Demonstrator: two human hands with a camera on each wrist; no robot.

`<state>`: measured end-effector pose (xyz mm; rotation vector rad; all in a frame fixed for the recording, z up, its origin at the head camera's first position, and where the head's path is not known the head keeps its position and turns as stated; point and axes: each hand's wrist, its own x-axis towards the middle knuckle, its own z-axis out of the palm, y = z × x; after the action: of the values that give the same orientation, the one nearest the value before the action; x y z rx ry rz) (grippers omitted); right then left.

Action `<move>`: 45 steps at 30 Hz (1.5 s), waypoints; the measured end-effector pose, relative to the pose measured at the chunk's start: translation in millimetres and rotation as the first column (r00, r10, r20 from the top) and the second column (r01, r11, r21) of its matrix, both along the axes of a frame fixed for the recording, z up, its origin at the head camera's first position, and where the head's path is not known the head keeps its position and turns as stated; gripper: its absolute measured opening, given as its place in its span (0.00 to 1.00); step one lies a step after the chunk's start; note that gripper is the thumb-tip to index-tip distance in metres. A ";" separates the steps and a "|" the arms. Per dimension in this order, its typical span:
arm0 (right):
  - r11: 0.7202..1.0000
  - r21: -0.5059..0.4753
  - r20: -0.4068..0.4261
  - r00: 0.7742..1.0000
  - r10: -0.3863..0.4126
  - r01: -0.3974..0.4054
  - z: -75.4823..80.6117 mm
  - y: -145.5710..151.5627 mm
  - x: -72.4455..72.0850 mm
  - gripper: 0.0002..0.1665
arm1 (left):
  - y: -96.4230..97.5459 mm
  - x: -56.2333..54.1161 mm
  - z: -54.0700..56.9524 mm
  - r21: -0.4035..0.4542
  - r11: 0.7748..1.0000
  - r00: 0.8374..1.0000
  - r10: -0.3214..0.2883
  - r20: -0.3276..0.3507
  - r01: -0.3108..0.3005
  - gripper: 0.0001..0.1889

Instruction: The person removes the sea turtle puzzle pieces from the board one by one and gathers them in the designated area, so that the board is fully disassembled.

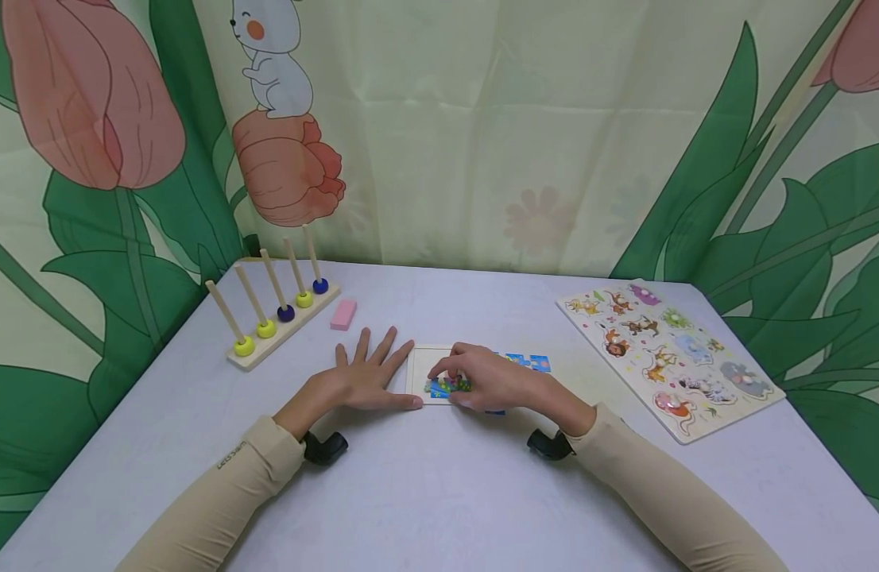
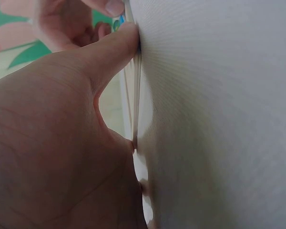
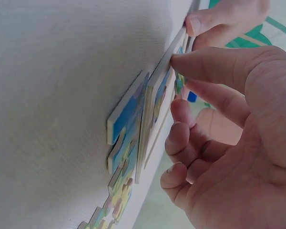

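My left hand (image 1: 364, 383) lies palm down with its fingers spread on the table, left of a pale wooden puzzle tray (image 1: 420, 361). Its thumb (image 2: 126, 40) rests at the tray's near left corner. Over the tray, my right hand (image 1: 485, 376) pinches a blue-and-green puzzle piece (image 3: 179, 85) between thumb and index finger, close to the tray's near side. The other right fingers are curled in. Colourful pieces (image 1: 439, 389) lie in the tray under this hand, partly hidden by it. More loose jigsaw pieces (image 3: 126, 117) lie beside the tray on its right.
Back left stands a wooden peg stand (image 1: 249, 359) with yellow and blue beads on its pegs. A pink block (image 1: 343, 314) lies beside it. An animal puzzle board (image 1: 640, 349) lies at the right. A printed curtain (image 1: 439, 159) hangs behind the white table (image 1: 411, 492).
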<state>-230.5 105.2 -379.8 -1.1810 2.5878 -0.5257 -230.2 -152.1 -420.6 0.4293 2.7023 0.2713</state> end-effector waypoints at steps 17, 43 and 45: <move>0.999 -0.040 -0.018 0.999 -0.037 0.036 -3.2 26.9 8.0 0.23 | 0.5 -1.0 -1.3 0.016 1.000 1.000 -0.006 0.028 0.006 0.60; 0.984 -0.026 -0.098 0.979 -0.178 0.177 -12.4 113.1 44.3 0.25 | -0.8 -2.0 -2.5 0.020 1.000 0.999 -0.008 0.035 0.007 0.60; 0.983 -0.034 -0.084 0.980 -0.181 0.178 -12.9 114.8 44.3 0.25 | -0.7 -1.2 -0.8 0.025 1.000 0.999 -0.006 0.031 0.005 0.60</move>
<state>-186.2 219.9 -392.7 -1.0040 2.7874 -0.5577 -231.4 -152.8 -421.3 0.4358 2.6694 0.3078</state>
